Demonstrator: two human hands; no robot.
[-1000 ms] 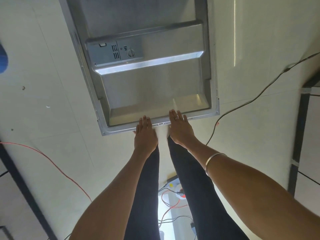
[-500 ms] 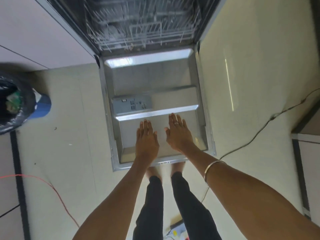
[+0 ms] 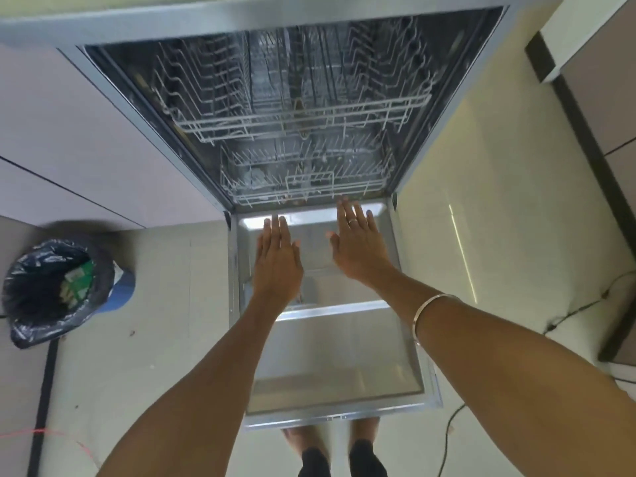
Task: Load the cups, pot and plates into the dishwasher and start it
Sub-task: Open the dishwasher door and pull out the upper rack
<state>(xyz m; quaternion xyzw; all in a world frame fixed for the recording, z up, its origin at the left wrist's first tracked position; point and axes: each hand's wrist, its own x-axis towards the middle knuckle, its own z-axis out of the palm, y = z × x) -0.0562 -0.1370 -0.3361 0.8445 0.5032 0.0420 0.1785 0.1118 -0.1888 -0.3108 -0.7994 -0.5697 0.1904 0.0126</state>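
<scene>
Both hands hold nothing. On the left hand (image 3: 277, 261) the grip is wide open, with the fingers straight and close together. On the right hand (image 3: 358, 242) the grip is wide open too, with the fingers spread a little and a ring (image 3: 352, 221) on one finger. A thin bangle (image 3: 430, 309) sits on the right wrist.

Both hands reach out, palms down, over the door (image 3: 337, 356) of the dishwasher (image 3: 165, 139). That door lies flat and open. I cannot tell if the hands touch it. The right fingertips come just up to the front edge of the low rack (image 3: 306, 187). The left fingertips are a bit short of it.

Inside there is a top rack (image 3: 303, 111) made of white wire, above the low one. I see no cups, pot or plates in the racks.

Two bare feet (image 3: 330, 438) stand on the floor (image 3: 155, 304) just past the near edge of the door. To the left stands a blue bin (image 3: 62, 287) with a black bag in it. A black cord (image 3: 581, 308) lies on the floor to the right.
</scene>
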